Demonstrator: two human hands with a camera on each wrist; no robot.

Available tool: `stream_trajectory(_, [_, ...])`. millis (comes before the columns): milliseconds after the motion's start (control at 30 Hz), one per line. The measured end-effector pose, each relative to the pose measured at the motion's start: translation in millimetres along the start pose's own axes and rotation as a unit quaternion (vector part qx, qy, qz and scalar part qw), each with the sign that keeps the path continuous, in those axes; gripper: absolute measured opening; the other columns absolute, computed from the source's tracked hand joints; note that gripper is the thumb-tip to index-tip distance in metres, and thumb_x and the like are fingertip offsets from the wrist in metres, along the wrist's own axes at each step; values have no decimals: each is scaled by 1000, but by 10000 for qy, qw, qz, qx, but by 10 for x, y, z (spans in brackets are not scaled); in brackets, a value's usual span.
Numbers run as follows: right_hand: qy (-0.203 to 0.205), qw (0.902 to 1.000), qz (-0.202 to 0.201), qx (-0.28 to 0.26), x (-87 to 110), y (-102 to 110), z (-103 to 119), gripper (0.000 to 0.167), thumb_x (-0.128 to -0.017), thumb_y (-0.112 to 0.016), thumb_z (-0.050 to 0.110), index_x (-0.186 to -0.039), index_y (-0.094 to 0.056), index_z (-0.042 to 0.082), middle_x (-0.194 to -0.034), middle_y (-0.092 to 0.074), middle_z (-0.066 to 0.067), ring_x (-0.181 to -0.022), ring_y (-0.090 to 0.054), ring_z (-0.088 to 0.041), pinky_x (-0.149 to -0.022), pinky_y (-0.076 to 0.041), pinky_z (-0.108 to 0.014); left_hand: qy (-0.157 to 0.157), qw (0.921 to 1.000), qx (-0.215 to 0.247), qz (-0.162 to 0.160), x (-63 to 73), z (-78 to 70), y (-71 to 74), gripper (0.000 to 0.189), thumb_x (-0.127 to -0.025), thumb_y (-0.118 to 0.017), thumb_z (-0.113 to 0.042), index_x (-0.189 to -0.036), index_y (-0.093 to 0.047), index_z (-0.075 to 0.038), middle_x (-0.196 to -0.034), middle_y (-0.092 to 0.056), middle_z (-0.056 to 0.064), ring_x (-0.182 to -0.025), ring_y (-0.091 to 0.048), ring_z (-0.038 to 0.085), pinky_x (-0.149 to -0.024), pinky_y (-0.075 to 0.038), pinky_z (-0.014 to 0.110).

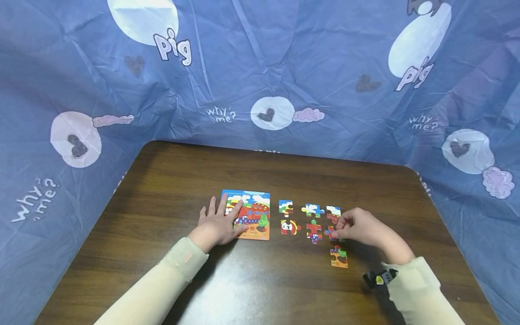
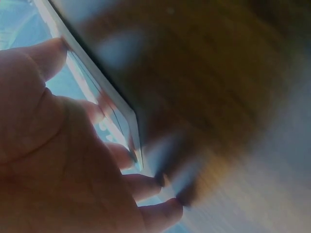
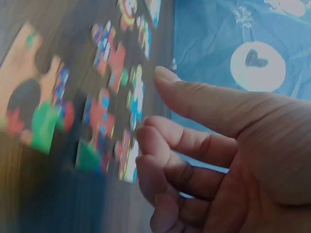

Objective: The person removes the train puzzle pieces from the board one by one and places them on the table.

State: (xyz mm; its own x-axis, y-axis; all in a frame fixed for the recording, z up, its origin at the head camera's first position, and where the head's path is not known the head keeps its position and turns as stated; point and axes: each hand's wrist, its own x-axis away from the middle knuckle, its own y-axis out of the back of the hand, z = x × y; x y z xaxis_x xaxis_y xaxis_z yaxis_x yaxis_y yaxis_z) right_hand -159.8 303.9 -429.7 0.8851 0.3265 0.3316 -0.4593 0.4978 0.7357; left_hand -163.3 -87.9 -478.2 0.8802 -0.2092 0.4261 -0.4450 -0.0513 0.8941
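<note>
My left hand [image 1: 217, 228] lies spread on the left part of a picture puzzle board [image 1: 260, 210] that shows a red train. In the left wrist view, its fingertips touch the pale edge of the board [image 2: 127, 111]. To the right, my right hand [image 1: 361, 228] hovers at a red and blue puzzle piece [image 1: 331, 233], partly covering it in the head view. From the right wrist, the thumb and bent fingers [image 3: 155, 138] stand apart with nothing visible between them. Just below that piece is an orange and green corner piece [image 1: 339, 259].
Other loose pieces lie in rough columns: a cloud piece [image 1: 286, 206], a white-faced piece [image 1: 289, 227], a blue-topped piece [image 1: 313, 209], a red piece [image 1: 314, 231] and a top-right piece [image 1: 333, 211]. The brown wooden table [image 1: 252, 289] meets a blue patterned cloth [image 1: 227, 81] behind.
</note>
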Motion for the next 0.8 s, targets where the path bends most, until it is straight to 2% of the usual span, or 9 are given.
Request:
stream_trajectory(133, [301,9994,-43,-162,-123,-71,146,21,-89,-81,25,-92,-72,6,-75,-64,1,-66,-54,-16,-59,-46,-35,-21,10000,-39,16,0,5,2,82,-99,-32,-74,-165,-7,-34,-168,8,18,-150,1,48,-115,-13,64])
stream_trajectory(233, [430,9988,-153,-190,-220,-139,285,31,-90,-81,27,-105,-73,1,-81,-65,0,-68,-56,-16,-60,-48,-35,-48,10000,-59,-6,2,10,0,82,-99,-32,-74,-165,-8,-33,-168,7,18,-150,1,48,-115,-13,64])
stream_trajectory(333, [617,9976,-260,-189,-324,-223,432,39,-89,-82,27,-114,-72,-2,-88,-66,0,-75,-60,-16,-66,-51,-36,-74,10000,-24,-7,9,21,4,82,-99,-33,-74,-165,-8,-33,-168,7,18,-150,0,47,-115,-13,63])
stream_trajectory(467, [865,9957,-244,-205,-460,-362,611,38,-88,-83,23,-115,-72,-1,-92,-68,2,-84,-63,-15,-76,-54,-36,-164,9997,169,58,11,52,18,84,-99,-35,-73,-165,-8,-30,-168,8,19,-150,1,47,-116,-12,63])
stream_trajectory(800, [1135,9934,26,-154,-749,-702,1018,29,-87,-84,16,-110,-74,1,-93,-69,0,-83,-62,-12,-77,-53,-33,-592,9951,790,46,17,212,101,86,-100,-52,-62,-166,-11,-24,-168,6,19,-150,0,48,-116,-11,63])
